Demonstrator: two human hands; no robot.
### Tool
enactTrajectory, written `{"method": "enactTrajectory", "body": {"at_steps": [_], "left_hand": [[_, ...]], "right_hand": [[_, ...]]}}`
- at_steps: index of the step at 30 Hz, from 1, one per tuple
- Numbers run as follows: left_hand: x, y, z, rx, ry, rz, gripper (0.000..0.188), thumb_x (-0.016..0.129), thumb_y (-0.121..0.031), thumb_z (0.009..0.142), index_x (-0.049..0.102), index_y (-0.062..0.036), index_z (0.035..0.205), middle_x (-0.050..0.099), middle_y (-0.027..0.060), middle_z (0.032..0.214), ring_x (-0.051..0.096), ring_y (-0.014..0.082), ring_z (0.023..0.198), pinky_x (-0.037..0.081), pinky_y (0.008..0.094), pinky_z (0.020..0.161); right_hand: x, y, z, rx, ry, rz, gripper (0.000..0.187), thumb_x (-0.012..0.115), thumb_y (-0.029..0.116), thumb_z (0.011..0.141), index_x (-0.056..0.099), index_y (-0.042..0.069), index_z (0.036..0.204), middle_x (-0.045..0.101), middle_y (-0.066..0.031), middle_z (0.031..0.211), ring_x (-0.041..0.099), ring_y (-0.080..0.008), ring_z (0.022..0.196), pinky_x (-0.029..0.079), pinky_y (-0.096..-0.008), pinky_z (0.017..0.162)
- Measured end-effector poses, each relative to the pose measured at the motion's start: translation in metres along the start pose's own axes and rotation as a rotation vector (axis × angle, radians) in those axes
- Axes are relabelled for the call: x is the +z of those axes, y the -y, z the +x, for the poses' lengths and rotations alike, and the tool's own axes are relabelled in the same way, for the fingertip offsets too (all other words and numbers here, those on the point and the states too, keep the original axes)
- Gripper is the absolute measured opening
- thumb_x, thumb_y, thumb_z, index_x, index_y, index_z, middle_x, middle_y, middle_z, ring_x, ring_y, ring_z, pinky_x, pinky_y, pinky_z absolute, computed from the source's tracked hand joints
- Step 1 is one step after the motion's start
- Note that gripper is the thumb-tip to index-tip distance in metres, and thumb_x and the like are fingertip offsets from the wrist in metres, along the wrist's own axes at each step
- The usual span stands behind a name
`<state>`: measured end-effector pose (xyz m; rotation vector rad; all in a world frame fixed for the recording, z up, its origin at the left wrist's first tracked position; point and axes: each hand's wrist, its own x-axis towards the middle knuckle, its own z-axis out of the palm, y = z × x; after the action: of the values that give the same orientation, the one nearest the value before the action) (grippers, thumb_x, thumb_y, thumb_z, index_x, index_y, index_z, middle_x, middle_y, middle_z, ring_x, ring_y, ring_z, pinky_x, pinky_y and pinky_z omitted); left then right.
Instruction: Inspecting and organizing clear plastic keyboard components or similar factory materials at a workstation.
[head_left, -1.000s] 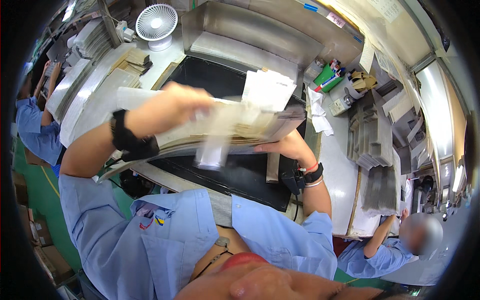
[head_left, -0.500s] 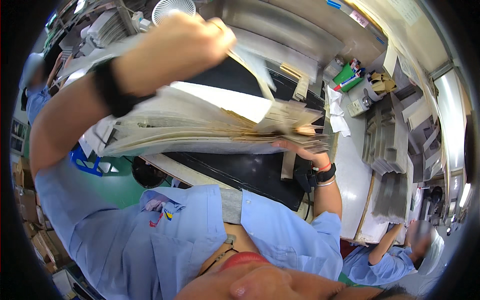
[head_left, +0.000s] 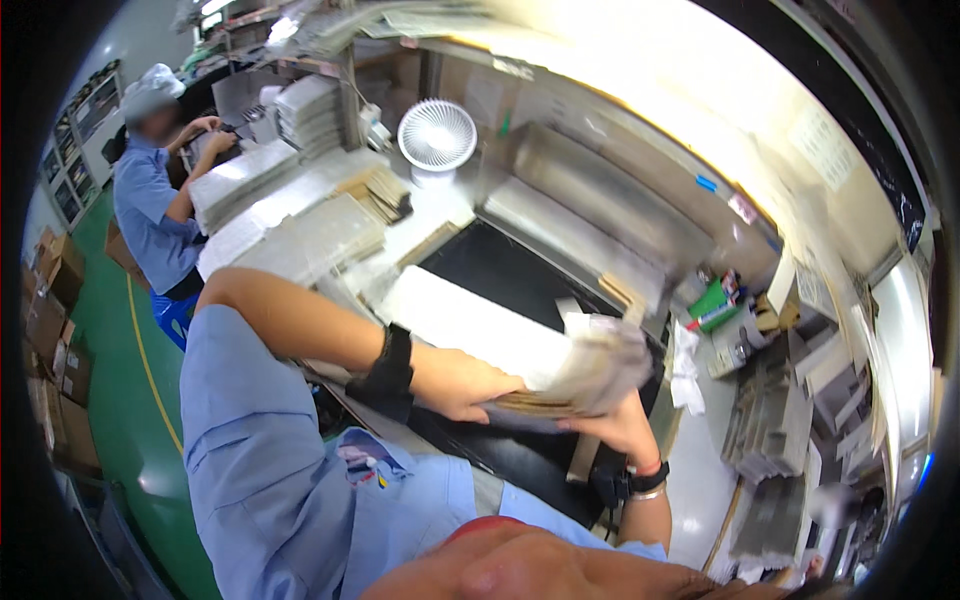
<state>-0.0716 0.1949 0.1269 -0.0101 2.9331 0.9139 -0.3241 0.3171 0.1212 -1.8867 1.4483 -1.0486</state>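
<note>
"What's held?"
"The left grip (head_left: 462, 384) is closed on the near left edge of a bundle of sheets (head_left: 602, 372). The right grip (head_left: 622, 426) clasps its right end."
"Where's the bundle?"
"Over the black mat (head_left: 498, 262) on the bench (head_left: 697, 478); I can't tell whether it rests there. Its right end is blurred."
"Anything close by?"
"A long white sheet (head_left: 465, 322) just beyond the left grip, perhaps joined to the bundle; I can't tell. A brown strip (head_left: 583, 458) sits beside the right grip."
"What blocks the sides?"
"A metal trough (head_left: 600, 190) walls off the far edge. To the right are a crumpled white tissue (head_left: 686, 372), a green holder (head_left: 712, 308) with markers and stacked grey pieces (head_left: 765, 415)."
"Left?"
"A stack of pale panels (head_left: 325, 238), a white fan (head_left: 437, 138), then a seated co-worker (head_left: 155, 205)."
</note>
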Motion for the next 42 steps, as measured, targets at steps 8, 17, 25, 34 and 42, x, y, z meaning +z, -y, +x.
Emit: {"method": "enactTrajectory", "body": {"at_steps": [8, 17, 25, 34, 42], "left_hand": [[-0.01, -0.008, -0.104, -0.388, -0.135, 0.276, 0.059, 0.069, -0.018, 0.074, 0.042, -0.0082, 0.125, 0.063, 0.0164, 0.098, 0.062, 0.0346, 0.089, 0.049, 0.0427, 0.076], [-0.028, -0.003, -0.158, -0.583, -0.014, 0.032, 0.045, 0.056, 0.0, 0.071, 0.059, -0.0112, 0.115, 0.065, 0.0151, 0.1, 0.061, 0.0348, 0.09, 0.047, 0.0395, 0.081], [-0.125, -0.038, -0.191, -0.457, -0.782, 1.101, 0.048, 0.043, -0.002, 0.08, 0.053, -0.0128, 0.125, 0.056, 0.0092, 0.123, 0.056, 0.028, 0.109, 0.045, 0.0364, 0.095], [-0.276, 0.042, -0.157, -0.34, -1.232, 1.45, 0.043, 0.046, -0.006, 0.082, 0.051, -0.0108, 0.125, 0.053, 0.0127, 0.126, 0.049, 0.0315, 0.118, 0.041, 0.0374, 0.098], [-0.389, 0.184, -0.111, -0.491, -1.152, 1.374, 0.022, 0.047, -0.011, 0.084, 0.057, -0.0092, 0.104, 0.063, 0.0143, 0.093, 0.064, 0.0329, 0.081, 0.052, 0.0423, 0.073]], "right_hand": [[0.003, -0.01, -0.003, 0.103, 0.033, 0.23, 0.066, 0.087, 0.016, 0.059, 0.055, -0.001, 0.114, 0.059, -0.0098, 0.114, 0.055, -0.0182, 0.103, 0.045, -0.0315, 0.09], [-0.013, 0.01, 0.011, -0.122, 0.464, -0.316, 0.038, 0.077, 0.019, 0.073, 0.063, 0.003, 0.106, 0.065, -0.0097, 0.095, 0.061, -0.0192, 0.089, 0.047, -0.0288, 0.081], [-0.059, 0.165, 0.069, -0.749, -0.058, -1.007, 0.032, 0.058, 0.006, 0.075, 0.065, 0.012, 0.106, 0.067, -0.0056, 0.094, 0.066, -0.0182, 0.083, 0.053, -0.0291, 0.07], [-0.16, 0.148, 0.235, -0.578, -0.366, -1.004, 0.036, 0.057, 0.016, 0.082, 0.06, 0.01, 0.117, 0.063, -0.0138, 0.112, 0.059, -0.0248, 0.106, 0.045, -0.0321, 0.092], [-0.192, 0.126, 0.388, 0.211, -0.489, -1.056, 0.06, 0.044, 0.05, 0.089, 0.043, 0.011, 0.135, 0.037, -0.011, 0.143, 0.03, -0.0263, 0.134, 0.02, -0.036, 0.111]]}}
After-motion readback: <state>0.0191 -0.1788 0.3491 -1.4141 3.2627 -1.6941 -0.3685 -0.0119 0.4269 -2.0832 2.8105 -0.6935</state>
